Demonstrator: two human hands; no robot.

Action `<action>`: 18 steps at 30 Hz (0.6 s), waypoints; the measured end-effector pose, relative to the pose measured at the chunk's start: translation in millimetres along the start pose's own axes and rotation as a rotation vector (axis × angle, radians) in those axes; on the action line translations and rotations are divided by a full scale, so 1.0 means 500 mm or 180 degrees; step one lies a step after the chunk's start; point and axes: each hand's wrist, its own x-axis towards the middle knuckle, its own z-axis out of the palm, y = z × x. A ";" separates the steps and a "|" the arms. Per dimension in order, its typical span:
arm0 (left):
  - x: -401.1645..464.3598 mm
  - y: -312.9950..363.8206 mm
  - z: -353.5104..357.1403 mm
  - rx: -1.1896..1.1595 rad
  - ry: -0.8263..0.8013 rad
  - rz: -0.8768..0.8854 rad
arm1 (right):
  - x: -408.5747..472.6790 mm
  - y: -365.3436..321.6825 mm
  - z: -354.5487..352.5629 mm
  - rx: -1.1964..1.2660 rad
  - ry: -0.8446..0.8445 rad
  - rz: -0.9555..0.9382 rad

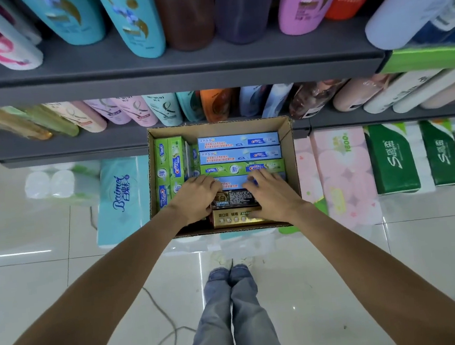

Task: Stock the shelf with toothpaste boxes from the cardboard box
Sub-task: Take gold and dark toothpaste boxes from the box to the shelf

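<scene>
Head view looks straight down at an open cardboard box (288, 149) standing on packs of tissue below the lower shelf (72, 146), with both bare arms reaching into it. Toothpaste boxes fill it: two blue toothpaste boxes (238, 140) lie flat across the far right part, a green toothpaste box (241, 168) lies just near of them, and more green toothpaste boxes (170, 164) stand on edge along the left wall. Nearer still come a dark toothpaste box (236, 198) and a gold toothpaste box (235, 218), the gold one closest to the near wall.

The left hand (195, 198) lies on the boxes at the middle of the carton, fingers bent and their tips at the edge of the green box — whether they grip a box or only rest on it I cannot tell. The right hand (272, 193) lies beside it to the right, fingers spread and lightly bent over a blue box and the dark one, pressing down rather than wrapped round anything.

Shampoo bottles (132, 22) crowd the upper shelf (155, 80) and a second row lines the lower one. On the tiled floor (36, 290) are a light blue tissue pack (122, 194) to the left, pink and green tissue packs (393, 160) to the right, a loose cable (167, 336), and the person's jeans (230, 318) below.
</scene>
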 end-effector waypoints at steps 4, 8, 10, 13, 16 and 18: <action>-0.005 -0.013 -0.010 -0.0328 0.0025 0.0107 | 0.015 -0.027 0.006 0.0433 0.0041 0.0012; -0.028 -0.021 -0.029 -0.0629 0.0382 0.0253 | 0.025 -0.034 0.003 0.0627 0.0169 0.0111; -0.047 -0.012 -0.041 -0.1027 0.0597 0.0110 | 0.022 -0.035 -0.001 0.0661 0.0224 0.0080; -0.069 0.002 -0.050 -0.2030 0.0710 -0.0603 | 0.003 -0.022 -0.015 0.0916 0.0329 0.0181; -0.075 0.009 -0.039 -0.2414 0.0952 -0.0899 | -0.037 0.003 -0.030 0.1850 0.0848 0.0483; -0.070 0.019 -0.031 -0.2239 0.0614 -0.0721 | -0.066 0.017 -0.045 0.2707 0.1381 0.0768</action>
